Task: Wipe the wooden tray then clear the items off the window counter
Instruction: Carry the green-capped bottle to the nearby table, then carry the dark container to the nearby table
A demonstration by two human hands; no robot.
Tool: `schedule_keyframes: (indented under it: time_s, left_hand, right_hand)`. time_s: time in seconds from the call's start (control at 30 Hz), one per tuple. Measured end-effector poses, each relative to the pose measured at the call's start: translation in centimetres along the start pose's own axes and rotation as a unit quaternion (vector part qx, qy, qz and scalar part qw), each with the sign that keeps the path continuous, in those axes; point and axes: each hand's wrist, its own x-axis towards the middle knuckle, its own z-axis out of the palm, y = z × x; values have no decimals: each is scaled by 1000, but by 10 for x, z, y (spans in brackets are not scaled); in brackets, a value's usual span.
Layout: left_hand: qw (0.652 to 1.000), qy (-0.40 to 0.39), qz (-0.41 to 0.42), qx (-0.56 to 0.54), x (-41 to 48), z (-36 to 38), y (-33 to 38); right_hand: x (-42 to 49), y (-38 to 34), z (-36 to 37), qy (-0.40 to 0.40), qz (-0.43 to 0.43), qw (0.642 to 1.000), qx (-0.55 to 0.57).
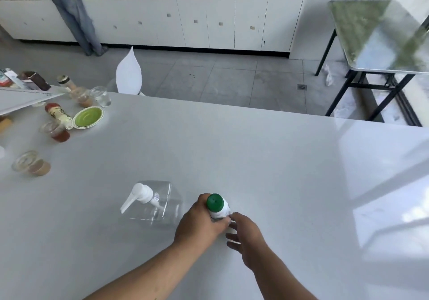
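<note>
Left hand [200,222] wrapped round green-capped bottle [217,205], upright on bench [267,160] near front edge; right hand [246,237] open, fingers loose, touching bottle's base. Clear pump dispenser [152,201] just beside, left.

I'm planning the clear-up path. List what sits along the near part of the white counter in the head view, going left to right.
Plastic cup of brown sauce → clear pump bottle → left hand, wrapped around the green-capped white bottle → right hand, fingers spread beside that bottle.
</note>
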Motion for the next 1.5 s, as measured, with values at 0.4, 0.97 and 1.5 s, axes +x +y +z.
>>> schedule_keyframes:
  time_s: [0.4,0.97,1.5]
  left_hand:
    - [932,-273,169,169,-46,-56,-3]
    - [688,-111,708,117,-319,-22,184]
    - [563,-206,787,148,-704,159,141]
  right_hand:
    - [-157,-11,-22,321,-218,867,-312]
    - [-534,188,-120,741,-139,581,-306]
    - [-747,531,-224,802,-73,575,-145]
